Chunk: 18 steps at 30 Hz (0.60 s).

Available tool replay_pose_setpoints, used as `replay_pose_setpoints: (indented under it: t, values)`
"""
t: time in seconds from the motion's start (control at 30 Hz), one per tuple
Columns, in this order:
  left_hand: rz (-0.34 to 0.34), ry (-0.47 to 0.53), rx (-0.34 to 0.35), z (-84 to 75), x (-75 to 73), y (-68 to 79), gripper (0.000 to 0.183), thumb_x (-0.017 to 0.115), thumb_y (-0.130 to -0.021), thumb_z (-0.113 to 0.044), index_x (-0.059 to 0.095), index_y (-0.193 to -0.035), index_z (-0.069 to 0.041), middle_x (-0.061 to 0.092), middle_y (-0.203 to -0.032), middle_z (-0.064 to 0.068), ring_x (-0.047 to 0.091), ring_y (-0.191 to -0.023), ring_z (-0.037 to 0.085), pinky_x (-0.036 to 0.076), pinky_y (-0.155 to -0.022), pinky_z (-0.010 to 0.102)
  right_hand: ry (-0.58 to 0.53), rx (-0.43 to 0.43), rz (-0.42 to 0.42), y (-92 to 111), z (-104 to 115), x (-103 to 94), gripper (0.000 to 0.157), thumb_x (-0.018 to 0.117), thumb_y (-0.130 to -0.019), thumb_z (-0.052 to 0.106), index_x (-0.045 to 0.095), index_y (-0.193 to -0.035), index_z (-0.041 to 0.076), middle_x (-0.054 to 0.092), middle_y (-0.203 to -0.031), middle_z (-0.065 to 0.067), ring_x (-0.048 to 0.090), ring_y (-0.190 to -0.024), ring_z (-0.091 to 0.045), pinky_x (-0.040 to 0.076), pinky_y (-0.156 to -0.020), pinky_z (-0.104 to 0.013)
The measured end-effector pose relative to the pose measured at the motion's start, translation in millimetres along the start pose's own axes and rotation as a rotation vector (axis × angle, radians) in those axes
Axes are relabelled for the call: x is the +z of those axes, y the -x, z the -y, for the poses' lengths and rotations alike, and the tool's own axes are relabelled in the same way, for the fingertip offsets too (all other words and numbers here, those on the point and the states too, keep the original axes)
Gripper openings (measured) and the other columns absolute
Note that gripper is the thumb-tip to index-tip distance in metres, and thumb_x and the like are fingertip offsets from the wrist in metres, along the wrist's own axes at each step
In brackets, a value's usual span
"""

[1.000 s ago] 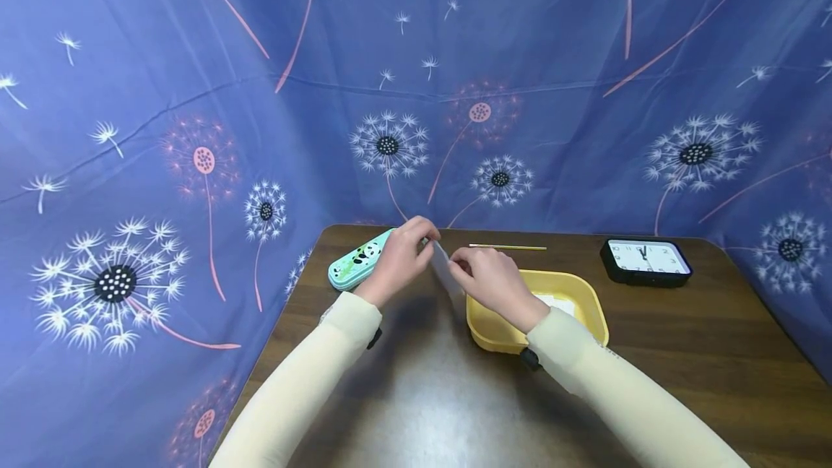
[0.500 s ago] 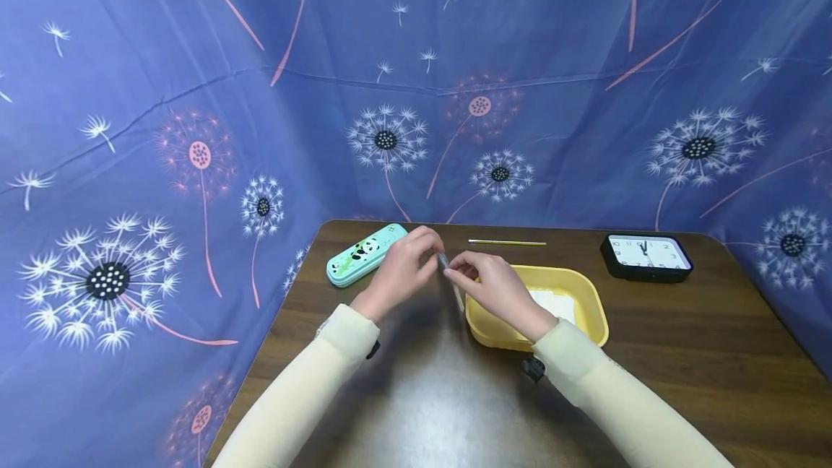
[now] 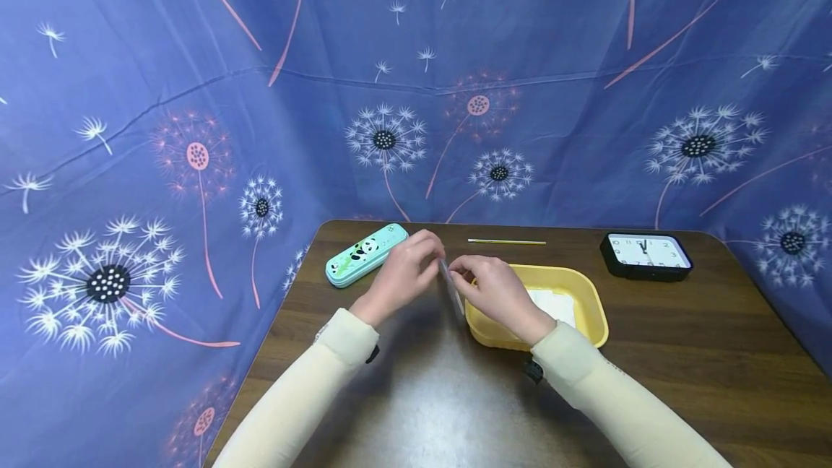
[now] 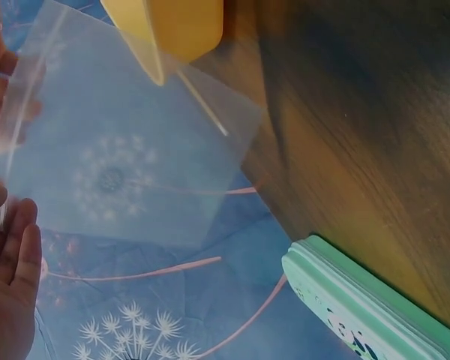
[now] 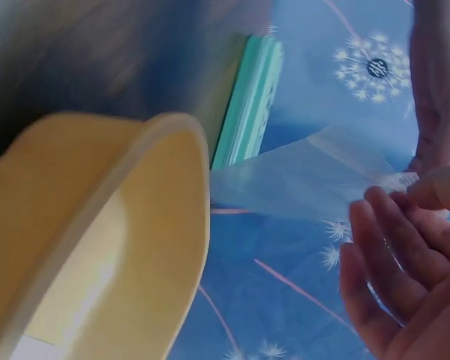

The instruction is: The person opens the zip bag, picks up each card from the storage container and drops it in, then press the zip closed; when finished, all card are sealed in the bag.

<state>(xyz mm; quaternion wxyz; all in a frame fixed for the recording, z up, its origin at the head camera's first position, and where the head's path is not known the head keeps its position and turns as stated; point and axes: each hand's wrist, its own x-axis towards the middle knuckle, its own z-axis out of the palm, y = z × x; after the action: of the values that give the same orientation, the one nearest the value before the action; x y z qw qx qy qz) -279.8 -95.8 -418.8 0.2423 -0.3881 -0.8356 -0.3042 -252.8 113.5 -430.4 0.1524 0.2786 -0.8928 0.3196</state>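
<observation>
Beside tray (image 3: 589,305) | left fingers (image 4: 26,251), right fingers (image 5: 416,274) pinch bag (image 4: 146,135) | edgewise, broader a second ago

Long cream sleeves (image 3: 299,385), black wrist cameras (image 3: 534,371)

R wrist view: I see R hand (image 5: 412,281) run off the lower right edge; yellow tub (image 5: 67,157) is cut at left & bottom; table (image 5: 97,60), upper left, is blurred. L wrist view: L hand (image 4: 11,296) is cropped lower left, green case (image 4: 367,296) lower right; R hand's fingers, upper left, are dim behind the clear bag (image 4: 157,112). Head view, ctr: fingertips too small for me; R hand & sleeve (image 3: 565,352) block pt. of tub & white paper (image 3: 559,305).
</observation>
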Motion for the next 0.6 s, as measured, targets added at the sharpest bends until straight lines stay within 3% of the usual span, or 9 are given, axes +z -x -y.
replay_pose_setpoints:
  t: [0.07,0.17,0.3,0.5,0.6]
  values:
    - [-0.007,0.003,-0.005,-2.3,1.5,0.8,0.016,0.066,-0.092,0.005,0.071,-0.099,-0.008,0.066,-0.109,0.001,0.064,-0.097,0.014,0.051,-0.082,0.028,0.052,-0.04,-0.041,0.7,1.2,1.4,0.01,0.07,-0.099,0.017,0.079,-0.099,0.013,0.073,-0.086,0.006,0.066,-0.072,-0.005,0.055,-0.064,-0.029]
    - [-0.031,0.028,-0.048,-5.3,4.7,4.8,0.028,0.065,-0.092,0.006,0.07,-0.117,-0.006,0.063,-0.126,0.006,0.065,-0.103,0.018,0.054,-0.084,0.031,0.07,-0.055,-0.085,1.1,1.6,3.3,0.009,0.071,-0.097,0.013,0.079,-0.097,0.009,0.075,-0.085,0.002,0.068,-0.069,-0.007,0.056,-0.062,-0.03]
    - [-0.08,0.115,-0.174,-11.3,11.0,14.3,0.047,0.066,-0.093,0.005,0.055,-0.138,-0.003,0.053,-0.138,0.011,0.067,-0.108,0.021,0.058,-0.087,0.037,0.042,-0.013,-0.118,1.5,0.0,5.8,0.008,0.071,-0.096,0.011,0.079,-0.096,0.009,0.075,-0.086,0.001,0.067,-0.066,-0.008,0.057,-0.062,-0.03]
    - [-0.071,0.217,-0.408,-21.7,18.2,27.1,0.022,0.064,-0.099,-0.004,0.061,-0.12,-0.006,0.065,-0.112,0.007,0.068,-0.096,0.016,0.058,-0.083,0.036,-0.017,0.024,-0.143,2.0,-1.3,7.7,0.008,0.07,-0.095,0.007,0.078,-0.094,0.009,0.073,-0.084,0.002,0.065,-0.065,-0.006,0.055,-0.062,-0.029]
    - [-0.039,0.25,-0.472,-25.1,20.7,30.1,0.017,0.063,-0.103,-0.012,0.068,-0.119,-0.009,0.071,-0.106,0.002,0.068,-0.093,0.011,0.057,-0.083,0.031,-0.053,0.023,-0.151,2.1,-0.3,8.5,0.007,0.071,-0.095,0.007,0.078,-0.094,0.009,0.073,-0.082,0.004,0.065,-0.067,-0.007,0.056,-0.063,-0.03]
